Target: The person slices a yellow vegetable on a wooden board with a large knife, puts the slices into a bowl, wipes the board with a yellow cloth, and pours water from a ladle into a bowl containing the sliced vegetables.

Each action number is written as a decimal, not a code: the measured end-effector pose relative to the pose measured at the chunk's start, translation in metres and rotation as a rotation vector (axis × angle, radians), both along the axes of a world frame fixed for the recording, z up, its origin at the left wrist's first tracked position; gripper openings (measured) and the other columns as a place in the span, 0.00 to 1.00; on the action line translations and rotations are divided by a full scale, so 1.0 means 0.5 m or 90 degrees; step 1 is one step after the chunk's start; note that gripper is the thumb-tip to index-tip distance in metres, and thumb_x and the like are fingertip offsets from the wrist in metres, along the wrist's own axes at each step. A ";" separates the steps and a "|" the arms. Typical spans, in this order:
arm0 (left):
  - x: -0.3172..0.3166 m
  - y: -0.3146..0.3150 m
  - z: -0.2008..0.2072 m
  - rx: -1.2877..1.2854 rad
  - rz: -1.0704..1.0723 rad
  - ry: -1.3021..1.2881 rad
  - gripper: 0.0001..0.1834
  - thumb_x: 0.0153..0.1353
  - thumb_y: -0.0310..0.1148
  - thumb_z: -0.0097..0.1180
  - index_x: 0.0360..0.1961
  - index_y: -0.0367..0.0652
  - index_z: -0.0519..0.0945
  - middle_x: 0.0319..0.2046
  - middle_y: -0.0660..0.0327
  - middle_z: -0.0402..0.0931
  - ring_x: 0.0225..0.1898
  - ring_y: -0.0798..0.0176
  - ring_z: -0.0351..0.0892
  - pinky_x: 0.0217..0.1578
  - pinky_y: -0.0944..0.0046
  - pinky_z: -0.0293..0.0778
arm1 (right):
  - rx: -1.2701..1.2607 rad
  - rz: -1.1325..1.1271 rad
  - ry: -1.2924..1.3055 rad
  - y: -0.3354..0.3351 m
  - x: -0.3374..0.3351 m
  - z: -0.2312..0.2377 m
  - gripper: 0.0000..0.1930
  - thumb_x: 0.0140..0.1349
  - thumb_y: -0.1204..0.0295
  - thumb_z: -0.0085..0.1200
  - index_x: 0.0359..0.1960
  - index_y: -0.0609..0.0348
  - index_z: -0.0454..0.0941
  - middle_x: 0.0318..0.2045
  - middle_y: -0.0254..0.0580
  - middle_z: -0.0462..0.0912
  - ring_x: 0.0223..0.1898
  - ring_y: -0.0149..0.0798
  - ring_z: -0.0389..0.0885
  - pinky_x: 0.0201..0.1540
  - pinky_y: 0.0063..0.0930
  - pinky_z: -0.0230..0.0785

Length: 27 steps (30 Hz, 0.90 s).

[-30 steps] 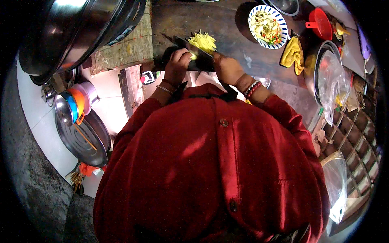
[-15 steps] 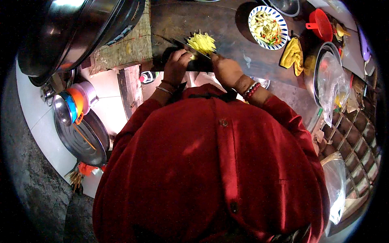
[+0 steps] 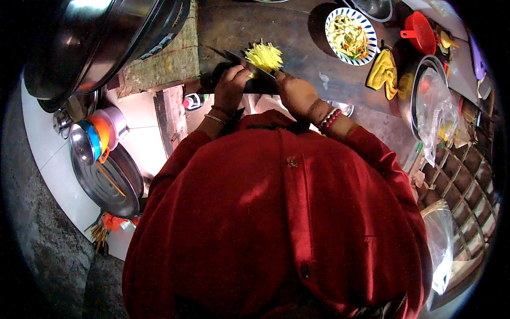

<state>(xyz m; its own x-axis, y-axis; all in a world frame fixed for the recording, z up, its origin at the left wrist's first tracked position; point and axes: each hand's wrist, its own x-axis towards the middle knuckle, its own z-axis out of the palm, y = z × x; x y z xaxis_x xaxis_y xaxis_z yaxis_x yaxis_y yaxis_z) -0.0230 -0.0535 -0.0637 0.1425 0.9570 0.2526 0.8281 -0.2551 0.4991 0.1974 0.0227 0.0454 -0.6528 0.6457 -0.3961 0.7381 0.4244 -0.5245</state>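
Note:
My right hand [image 3: 298, 94] grips the handle of a kitchen knife [image 3: 258, 69], its blade slanting away to the far left across a dark wooden board [image 3: 234, 26]. Just beyond the blade lies a heap of thin yellow vegetable strips [image 3: 264, 55]. On the near side of the blade, my left hand [image 3: 231, 87] has its fingers curled down. A small pale yellow vegetable piece [image 3: 251, 76] shows at those fingertips, mostly hidden by them.
To the right stand a blue-patterned plate [image 3: 329, 40] of sliced vegetables, a yellow cloth [image 3: 383, 74], a red strainer [image 3: 421, 33] and a metal basin [image 3: 411, 106] with plastic over it. Large dark pots [image 3: 106, 48] loom at the left.
The knife blade has shifted slightly and more of its face shows beside the left fingers. Both hands stay in nearly the same place, and the heap looks the same.

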 end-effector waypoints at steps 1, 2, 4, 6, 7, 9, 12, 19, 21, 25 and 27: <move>0.004 -0.003 0.006 -0.011 0.015 -0.021 0.14 0.58 0.27 0.52 0.45 0.43 0.80 0.49 0.55 0.77 0.52 0.50 0.76 0.53 0.57 0.73 | 0.006 -0.011 -0.006 -0.001 -0.002 -0.005 0.09 0.63 0.73 0.47 0.44 0.61 0.71 0.36 0.63 0.81 0.35 0.65 0.81 0.37 0.53 0.73; 0.004 -0.006 0.009 -0.023 0.031 -0.042 0.14 0.58 0.27 0.53 0.45 0.42 0.80 0.49 0.55 0.77 0.52 0.50 0.76 0.53 0.58 0.74 | 0.006 -0.010 -0.005 -0.002 0.002 -0.013 0.09 0.63 0.73 0.47 0.44 0.61 0.71 0.36 0.63 0.81 0.35 0.65 0.81 0.37 0.53 0.73; 0.001 -0.005 0.005 -0.024 0.024 -0.041 0.13 0.58 0.27 0.53 0.45 0.42 0.80 0.49 0.55 0.77 0.52 0.50 0.76 0.53 0.58 0.74 | 0.005 -0.045 0.063 -0.004 0.017 -0.028 0.09 0.64 0.71 0.48 0.43 0.62 0.70 0.36 0.63 0.81 0.36 0.65 0.80 0.37 0.53 0.72; -0.002 -0.001 0.006 -0.021 0.018 -0.039 0.13 0.58 0.27 0.53 0.44 0.42 0.80 0.48 0.55 0.77 0.52 0.50 0.76 0.53 0.58 0.74 | 0.000 -0.049 0.071 0.001 0.026 -0.034 0.09 0.65 0.71 0.48 0.43 0.62 0.70 0.36 0.63 0.81 0.36 0.65 0.80 0.37 0.53 0.72; -0.002 0.001 0.008 0.005 0.011 -0.030 0.13 0.58 0.27 0.53 0.44 0.41 0.80 0.48 0.55 0.77 0.51 0.50 0.76 0.53 0.58 0.74 | -0.006 -0.053 0.077 0.002 0.029 -0.035 0.10 0.65 0.70 0.49 0.43 0.62 0.70 0.35 0.62 0.80 0.36 0.66 0.79 0.37 0.53 0.72; -0.002 0.000 0.011 0.030 0.004 -0.021 0.13 0.58 0.27 0.53 0.44 0.41 0.80 0.48 0.55 0.77 0.51 0.51 0.76 0.52 0.58 0.74 | -0.006 -0.025 0.061 0.005 0.027 -0.020 0.09 0.65 0.71 0.48 0.43 0.62 0.70 0.35 0.63 0.80 0.36 0.66 0.79 0.37 0.52 0.72; 0.000 -0.002 0.019 -0.014 0.034 -0.021 0.12 0.58 0.27 0.52 0.43 0.41 0.81 0.47 0.56 0.77 0.51 0.51 0.76 0.52 0.58 0.74 | -0.016 0.008 0.037 0.008 0.016 0.015 0.10 0.60 0.75 0.49 0.44 0.61 0.71 0.35 0.63 0.81 0.36 0.66 0.80 0.38 0.54 0.73; -0.001 0.003 0.028 0.032 0.004 -0.017 0.13 0.57 0.27 0.53 0.43 0.42 0.81 0.47 0.57 0.77 0.51 0.53 0.76 0.52 0.59 0.74 | 0.002 -0.040 0.046 -0.007 0.007 -0.021 0.11 0.61 0.75 0.49 0.45 0.62 0.70 0.34 0.64 0.80 0.35 0.65 0.80 0.38 0.53 0.72; 0.003 0.007 0.032 0.017 0.030 -0.045 0.13 0.57 0.27 0.53 0.43 0.42 0.81 0.47 0.57 0.77 0.51 0.53 0.76 0.51 0.59 0.75 | -0.006 -0.056 0.055 -0.004 0.019 -0.032 0.11 0.61 0.75 0.49 0.46 0.61 0.70 0.34 0.64 0.80 0.36 0.65 0.80 0.38 0.52 0.72; -0.007 -0.003 0.015 0.015 0.015 -0.011 0.13 0.56 0.27 0.54 0.43 0.42 0.81 0.46 0.57 0.77 0.49 0.53 0.76 0.50 0.59 0.75 | -0.021 -0.001 0.074 0.003 0.034 -0.024 0.11 0.62 0.75 0.48 0.45 0.59 0.71 0.35 0.62 0.80 0.38 0.64 0.79 0.39 0.52 0.72; -0.008 0.002 0.010 0.024 0.012 0.005 0.13 0.55 0.27 0.54 0.42 0.42 0.81 0.45 0.57 0.77 0.49 0.53 0.77 0.49 0.59 0.75 | -0.025 -0.010 0.055 0.005 0.017 0.014 0.10 0.60 0.75 0.49 0.43 0.60 0.72 0.35 0.63 0.81 0.37 0.64 0.81 0.38 0.53 0.73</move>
